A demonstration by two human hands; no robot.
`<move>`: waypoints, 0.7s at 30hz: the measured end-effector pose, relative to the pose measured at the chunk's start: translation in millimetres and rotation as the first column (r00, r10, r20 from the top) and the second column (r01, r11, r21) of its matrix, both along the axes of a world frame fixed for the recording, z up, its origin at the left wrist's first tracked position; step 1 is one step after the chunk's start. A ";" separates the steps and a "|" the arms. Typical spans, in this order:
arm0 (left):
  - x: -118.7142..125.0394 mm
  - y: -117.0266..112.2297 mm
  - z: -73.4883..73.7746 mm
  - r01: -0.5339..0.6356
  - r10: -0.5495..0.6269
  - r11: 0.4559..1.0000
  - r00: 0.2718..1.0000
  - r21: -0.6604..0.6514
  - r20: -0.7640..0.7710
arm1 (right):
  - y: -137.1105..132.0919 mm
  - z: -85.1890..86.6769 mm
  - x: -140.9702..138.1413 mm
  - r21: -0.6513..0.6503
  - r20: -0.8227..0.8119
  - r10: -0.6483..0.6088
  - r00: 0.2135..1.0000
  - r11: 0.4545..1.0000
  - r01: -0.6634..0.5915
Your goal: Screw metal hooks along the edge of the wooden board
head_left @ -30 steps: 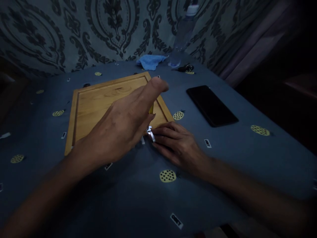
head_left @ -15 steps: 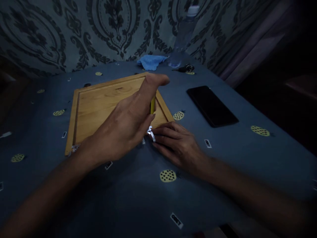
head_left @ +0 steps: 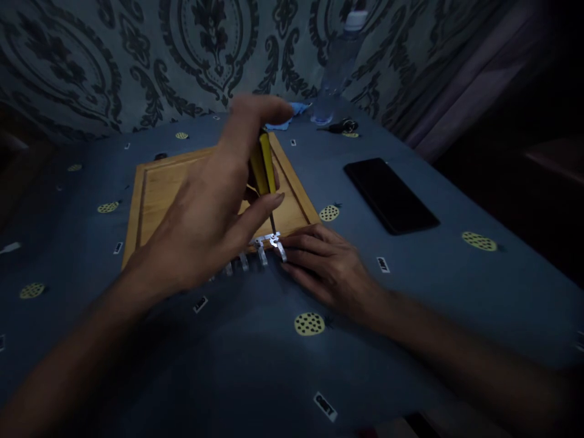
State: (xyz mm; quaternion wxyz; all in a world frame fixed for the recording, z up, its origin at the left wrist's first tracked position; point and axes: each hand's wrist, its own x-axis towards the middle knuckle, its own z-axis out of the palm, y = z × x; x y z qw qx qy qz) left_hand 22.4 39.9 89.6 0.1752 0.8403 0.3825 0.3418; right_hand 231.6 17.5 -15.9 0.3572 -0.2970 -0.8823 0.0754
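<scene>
My left hand (head_left: 205, 201) is closed round the yellow handle of a screwdriver (head_left: 266, 167), its index finger stretched over the top. The thin shaft points down, its tip at the right end of a shiny metal hook rail (head_left: 261, 242). This rail lies along the near edge of a wooden board (head_left: 157, 188) with a raised rim, and several hooks stick out towards me. Fingers of my right hand (head_left: 326, 258) press together on the rail's right end and the board's near right corner. Part of the rail is hidden behind my left hand.
A black phone (head_left: 391, 194) lies to the right on the blue patterned tablecloth (head_left: 255, 359). At the back are a clear bottle (head_left: 337, 73), a blue cloth (head_left: 298, 109) and a small dark item (head_left: 343, 126). A patterned curtain or wall covering (head_left: 137, 67) rises behind.
My left hand has shifted up and left and turned, so the screwdriver and more of the hooks now show. The right hand has stayed in place.
</scene>
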 end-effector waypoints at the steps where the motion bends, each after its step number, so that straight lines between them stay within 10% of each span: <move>1: -0.5 -0.7 -0.8 -0.009 0.008 1.000 0.999 -0.027 -0.038 | 0.0 -0.3 0.2 0.000 0.000 0.000 1.000 1.000 0.000; 14: 20.5 -41.5 -1.0 0.225 -0.273 0.959 0.897 -0.173 -0.348 | 0.3 -4.8 3.8 -0.020 -0.004 -0.004 1.000 1.000 0.004; 21: 24.2 -88.6 -37.2 0.351 -0.192 0.911 0.827 0.217 -0.528 | 1.5 -6.2 0.7 0.033 -0.031 0.008 1.000 0.999 -0.007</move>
